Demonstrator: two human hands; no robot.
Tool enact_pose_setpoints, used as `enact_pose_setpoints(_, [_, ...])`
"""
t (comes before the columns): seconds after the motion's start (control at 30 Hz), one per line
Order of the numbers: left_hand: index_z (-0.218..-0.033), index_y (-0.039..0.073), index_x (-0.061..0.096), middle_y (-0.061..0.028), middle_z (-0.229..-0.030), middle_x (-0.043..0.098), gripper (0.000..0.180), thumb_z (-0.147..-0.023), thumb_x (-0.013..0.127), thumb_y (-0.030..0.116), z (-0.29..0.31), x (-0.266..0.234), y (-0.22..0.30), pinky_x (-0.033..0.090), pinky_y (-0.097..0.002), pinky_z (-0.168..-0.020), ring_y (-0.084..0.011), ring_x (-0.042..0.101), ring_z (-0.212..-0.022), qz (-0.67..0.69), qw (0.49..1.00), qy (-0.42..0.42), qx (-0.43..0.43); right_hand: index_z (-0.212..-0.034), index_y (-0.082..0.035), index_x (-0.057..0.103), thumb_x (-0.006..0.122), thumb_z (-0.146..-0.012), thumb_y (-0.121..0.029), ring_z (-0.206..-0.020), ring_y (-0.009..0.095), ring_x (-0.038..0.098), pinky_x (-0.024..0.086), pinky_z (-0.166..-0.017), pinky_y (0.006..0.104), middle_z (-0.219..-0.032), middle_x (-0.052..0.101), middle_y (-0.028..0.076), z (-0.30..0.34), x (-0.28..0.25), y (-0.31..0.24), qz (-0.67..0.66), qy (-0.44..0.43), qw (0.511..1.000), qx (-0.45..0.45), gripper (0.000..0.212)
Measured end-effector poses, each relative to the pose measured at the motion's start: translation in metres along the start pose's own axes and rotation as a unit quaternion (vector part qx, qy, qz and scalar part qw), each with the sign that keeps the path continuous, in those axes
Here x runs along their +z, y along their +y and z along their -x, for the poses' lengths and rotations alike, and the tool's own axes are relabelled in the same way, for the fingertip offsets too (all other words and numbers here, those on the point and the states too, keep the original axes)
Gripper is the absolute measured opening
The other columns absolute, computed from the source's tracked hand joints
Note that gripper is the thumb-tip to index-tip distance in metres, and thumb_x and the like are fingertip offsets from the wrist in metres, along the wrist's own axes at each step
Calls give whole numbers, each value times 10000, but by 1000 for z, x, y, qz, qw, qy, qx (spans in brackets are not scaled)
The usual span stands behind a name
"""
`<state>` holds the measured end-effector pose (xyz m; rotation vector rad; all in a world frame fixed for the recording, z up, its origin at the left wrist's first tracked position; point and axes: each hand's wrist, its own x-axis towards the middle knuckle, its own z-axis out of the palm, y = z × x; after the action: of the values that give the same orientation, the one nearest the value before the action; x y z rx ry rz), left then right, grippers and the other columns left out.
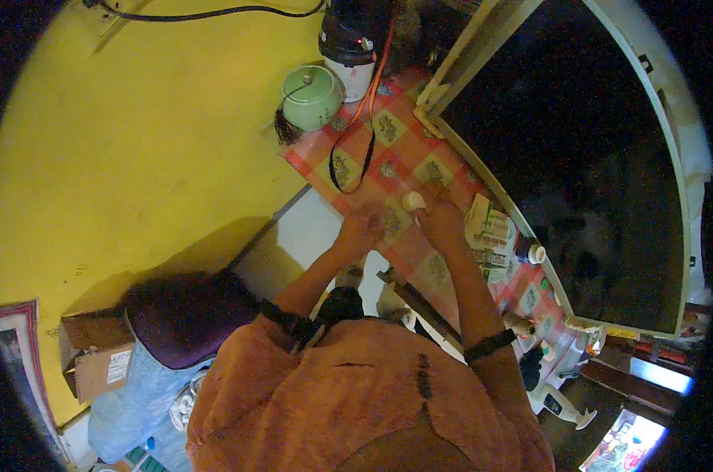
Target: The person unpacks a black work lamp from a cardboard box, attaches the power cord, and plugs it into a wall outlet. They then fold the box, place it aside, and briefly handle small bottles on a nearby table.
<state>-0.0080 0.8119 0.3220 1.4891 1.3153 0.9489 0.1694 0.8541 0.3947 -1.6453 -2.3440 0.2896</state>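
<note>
My right hand (443,219) is closed around a small round cream-white piece (414,201), which looks like a cap or lid. It sticks out at the fingertips, above the red-and-yellow checked tablecloth (388,169). Just left of it, my left hand (362,226) hovers over the near edge of the cloth. Its fingers are dim and smeared, and nothing in them can be made out. A cream-and-green printed packet (488,228) lies right of my right hand. Beyond both hands a black strap loop (352,189) rests on the cloth.
A green lidded jar (313,98) stands at the back left beside a black-and-white appliance (350,71). A large dark screen (576,165) leans over the right side, with a white-capped bottle (533,253) at its foot. A cardboard box (97,354) sits at far left.
</note>
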Motion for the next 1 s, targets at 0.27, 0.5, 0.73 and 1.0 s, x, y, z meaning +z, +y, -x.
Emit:
enact_pose_setpoints(0.27, [-1199, 57, 452, -86, -1079, 558, 494, -762, 651, 175, 5, 4, 18, 484, -331, -807, -212, 558, -975, 212, 972, -75, -62, -1137, -32, 476, 626, -773, -118, -863, 198, 592, 513, -692, 296, -1018, 565, 89, 5, -30, 24, -637, -95, 736, 208, 404])
enact_pose_setpoints(0.5, [-1233, 49, 423, -89, -1150, 517, 529, -806, 623, 291, 18, 5, 78, 487, -375, -813, -232, 527, -1032, 471, 881, -44, -11, -1167, -67, 491, 664, -750, -145, -882, 199, 560, 496, -701, 325, -1005, 570, 73, 21, -63, 10, -652, -153, 729, 142, 458])
enact_pose_setpoints(0.73, [-1174, 64, 470, -96, -1132, 536, 392, -802, 591, 89, 60, -7, 118, 501, -370, -822, -239, 542, -1018, 568, 819, 73, 35, -1166, -43, 501, 668, -733, -160, -856, 191, 561, 498, -678, 302, -997, 565, 83, 40, -87, -10, -667, -106, 735, 61, 478])
enact_pose_setpoints(1.0, [-1184, 53, 465, -121, -1120, 545, 382, -818, 575, 43, 120, 3, 159, 479, -359, -869, -246, 548, -1027, 519, 827, 176, 125, -1067, 5, 542, 642, -724, -67, -877, 177, 570, 481, -766, 306, -1028, 576, 95, 74, -91, -28, -737, -133, 662, -35, 365])
